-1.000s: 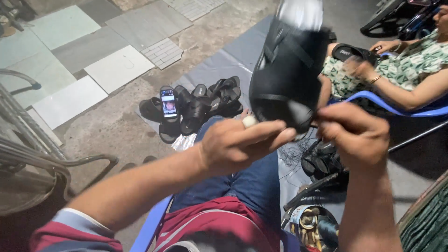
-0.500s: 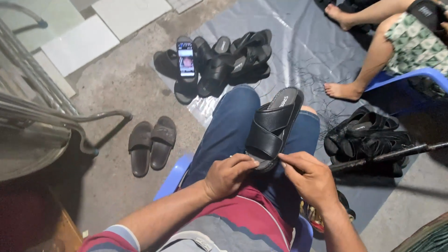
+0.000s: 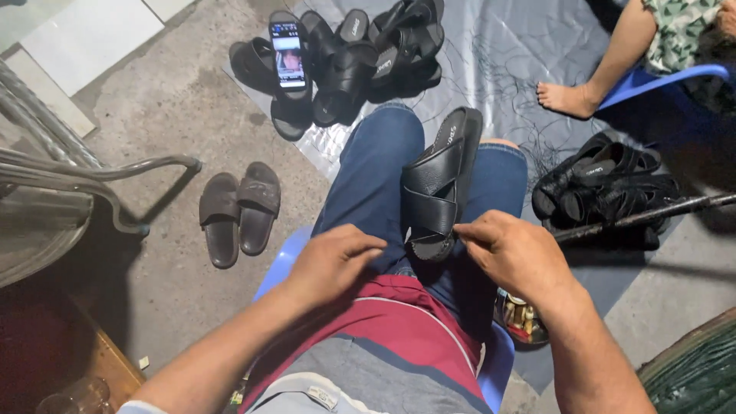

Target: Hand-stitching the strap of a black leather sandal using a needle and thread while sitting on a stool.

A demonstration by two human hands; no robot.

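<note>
On the person's lap, between the two thighs in blue jeans [image 3: 368, 184], lies one black leather sandal with crossed straps [image 3: 437, 192], sole down, its heel end toward the body and its toe pointing away. The right hand [image 3: 517, 253] rests at that heel end, fingers bent and fingertips [image 3: 464, 231] pinched together at the sandal's edge; whether they grip the edge or something thin there cannot be told. The left hand [image 3: 333, 261] lies palm down on the left thigh just beside the sandal, fingers loosely curled, holding nothing and not touching the shoe. Both forearms reach in from the bottom of the view. The person sits on a blue plastic chair [image 3: 284, 264].

To the left on the concrete floor stands one pair of dark brown slide slippers [image 3: 239, 208], side by side. To the right, on a grey plastic sheet [image 3: 521, 69], is a heap of black sandals [image 3: 606, 188], too tangled to count, with a dark rod [image 3: 652, 215] lying across it. Farther off lies a second heap of black sandals [image 3: 360, 54], and one lit phone [image 3: 288, 55] rests on a sandal there. At the far right shows another person's bare foot [image 3: 567, 98].
</note>
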